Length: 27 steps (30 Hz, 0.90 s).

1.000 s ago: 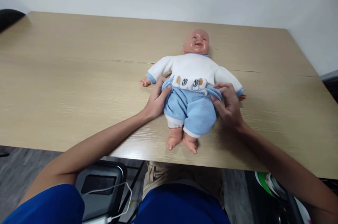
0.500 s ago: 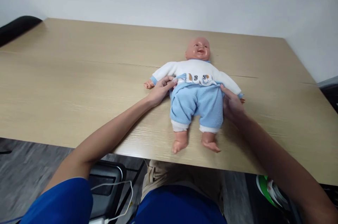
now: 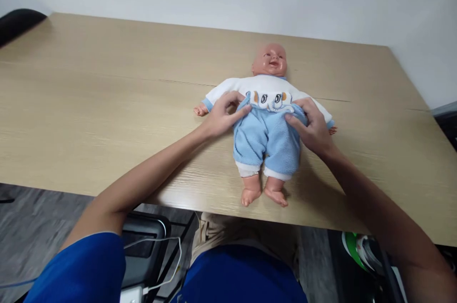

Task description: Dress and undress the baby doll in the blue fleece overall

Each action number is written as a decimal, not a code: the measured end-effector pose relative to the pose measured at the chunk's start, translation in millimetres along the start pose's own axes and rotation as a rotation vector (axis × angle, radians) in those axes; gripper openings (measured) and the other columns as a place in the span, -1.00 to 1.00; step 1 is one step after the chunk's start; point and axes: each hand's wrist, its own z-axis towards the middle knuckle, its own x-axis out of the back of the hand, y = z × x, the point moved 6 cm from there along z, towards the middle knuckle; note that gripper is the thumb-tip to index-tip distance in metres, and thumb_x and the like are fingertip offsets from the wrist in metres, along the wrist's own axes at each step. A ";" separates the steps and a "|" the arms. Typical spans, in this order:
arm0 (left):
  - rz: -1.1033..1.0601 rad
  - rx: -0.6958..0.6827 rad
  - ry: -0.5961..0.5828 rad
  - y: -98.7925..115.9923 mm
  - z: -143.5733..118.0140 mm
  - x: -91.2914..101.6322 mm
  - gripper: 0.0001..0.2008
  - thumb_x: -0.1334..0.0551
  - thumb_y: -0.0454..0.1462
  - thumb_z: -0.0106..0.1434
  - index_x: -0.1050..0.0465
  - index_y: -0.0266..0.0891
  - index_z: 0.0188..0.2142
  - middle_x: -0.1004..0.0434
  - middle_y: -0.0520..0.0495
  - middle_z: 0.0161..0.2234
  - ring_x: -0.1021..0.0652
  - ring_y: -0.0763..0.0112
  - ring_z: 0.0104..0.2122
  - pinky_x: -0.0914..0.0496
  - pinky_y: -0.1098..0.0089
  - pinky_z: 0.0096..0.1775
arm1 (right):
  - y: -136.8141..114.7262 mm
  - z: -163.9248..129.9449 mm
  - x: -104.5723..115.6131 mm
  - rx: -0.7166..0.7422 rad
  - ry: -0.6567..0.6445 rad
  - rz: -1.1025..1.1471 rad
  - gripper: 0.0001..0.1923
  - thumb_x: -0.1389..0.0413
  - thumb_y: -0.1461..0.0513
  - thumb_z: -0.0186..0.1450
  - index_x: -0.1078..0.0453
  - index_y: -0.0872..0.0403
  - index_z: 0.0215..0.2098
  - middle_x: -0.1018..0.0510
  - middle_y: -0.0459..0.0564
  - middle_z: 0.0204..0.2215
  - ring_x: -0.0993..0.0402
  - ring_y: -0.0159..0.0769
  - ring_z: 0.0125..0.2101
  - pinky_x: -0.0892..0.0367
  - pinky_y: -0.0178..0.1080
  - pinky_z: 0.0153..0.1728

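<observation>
While the table [image 3: 117,103] spreads beyond both my hands, the doll [image 3: 267,85] lies face up between them. Its legs have drawn closer together since half a second ago, and my right thumb has shifted onto the front of the blue trousers [image 3: 257,131], so I judge both sides of the waist secured. My left hand [image 3: 225,115], partly closed, pinches a raised corner; my right hand [image 3: 314,127] curls around the opposite edge. Beside that hand, one small doll hand [image 3: 332,130] is partly hidden. Cloth conceals some of my fingertips.
</observation>
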 end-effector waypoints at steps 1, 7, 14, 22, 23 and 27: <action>-0.104 0.051 -0.004 -6.6 6.2 -2.8 -0.32 -0.51 0.42 0.47 -0.60 -0.13 -0.15 -0.52 -0.04 -0.25 -0.49 0.24 -0.22 -0.40 0.22 -0.09 | 1.2 7.5 -1.8 -0.042 -0.038 0.043 -0.70 -0.46 -0.06 0.41 -0.54 -0.10 -0.17 -0.57 -0.05 -0.20 -0.54 -0.03 -0.08 -0.54 0.03 0.16; -0.312 0.206 -0.034 -39.1 22.3 -9.8 -0.23 -0.57 0.49 0.34 -0.55 -0.14 -0.19 -0.40 0.02 -0.35 -0.34 0.37 -0.39 -0.18 0.29 -0.31 | 37.3 25.7 -9.9 -0.368 -0.123 0.330 -0.60 -0.59 -0.10 0.27 -0.61 -0.09 -0.21 -0.65 -0.12 -0.24 -0.59 -0.11 -0.13 -0.60 -0.12 0.02; -0.123 0.197 -0.108 -45.1 6.8 9.3 -0.29 -0.60 0.39 0.37 -0.50 -0.14 -0.15 -0.39 0.03 -0.28 -0.37 0.33 -0.30 -0.26 0.27 -0.21 | 64.3 -5.4 -4.3 -0.497 -0.158 0.371 -0.51 -0.60 -0.26 0.27 -0.67 -0.14 -0.19 -0.87 -0.03 0.03 -0.70 0.21 0.37 -0.52 0.17 0.58; -0.198 0.219 -0.080 -47.3 -3.5 1.4 -0.34 -0.51 0.37 0.44 -0.51 -0.13 -0.05 -0.56 -0.04 -0.14 -0.52 0.20 -0.11 -0.46 0.20 0.05 | 37.8 -17.2 -24.9 -0.574 -0.101 0.661 -0.56 -0.50 -0.16 0.39 -0.62 -0.19 0.09 -0.87 -0.06 0.24 -0.69 0.17 0.47 -0.62 0.22 0.55; -0.245 0.237 -0.062 -48.9 -3.5 -1.4 -0.30 -0.51 0.41 0.44 -0.51 -0.13 0.00 -0.59 -0.05 -0.14 -0.54 0.20 -0.12 -0.47 0.21 0.03 | 35.7 -16.8 -27.5 -0.570 -0.078 0.675 -0.55 -0.49 -0.15 0.39 -0.62 -0.20 0.11 -0.86 -0.06 0.26 -0.68 0.18 0.48 -0.62 0.23 0.55; -0.318 0.253 -0.072 -52.9 -3.1 -7.3 -0.25 -0.52 0.46 0.42 -0.50 -0.11 0.04 -0.63 -0.06 -0.16 -0.56 0.23 -0.17 -0.47 0.24 -0.05 | 37.8 -13.9 -29.4 -0.512 -0.048 0.684 -0.60 -0.41 -0.13 0.46 -0.61 -0.21 0.16 -0.84 -0.07 0.28 -0.67 0.19 0.48 -0.62 0.25 0.55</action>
